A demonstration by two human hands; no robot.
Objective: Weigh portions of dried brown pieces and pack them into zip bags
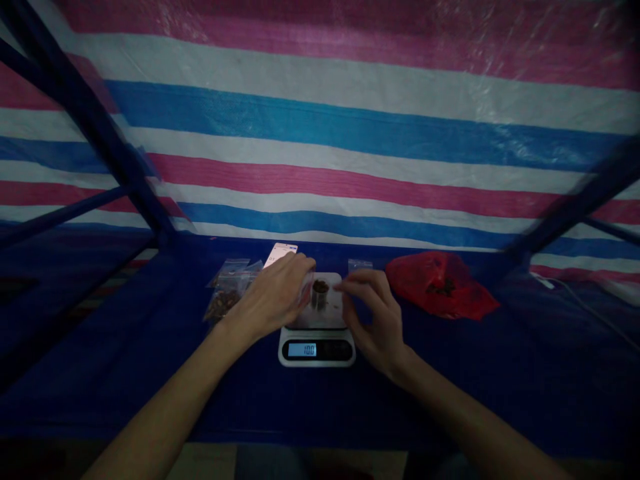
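Note:
A small digital scale (pixel 317 348) with a lit display sits on the blue table cover. On its platform stands a little cup (pixel 320 294) filled with dark bits. My left hand (pixel 277 293) curls around a clear plastic bag (pixel 306 288) right beside the cup. My right hand (pixel 373 313) hovers at the cup's right side, fingers pinched together near its rim; what they hold is too small to make out.
Several clear zip bags (pixel 227 293) with dark contents lie left of the scale, a lit phone (pixel 280 254) behind them. A red plastic bag (pixel 440 285) with dark pieces lies to the right. Dark blue frame bars (pixel 90 113) slant on both sides before a striped tarp.

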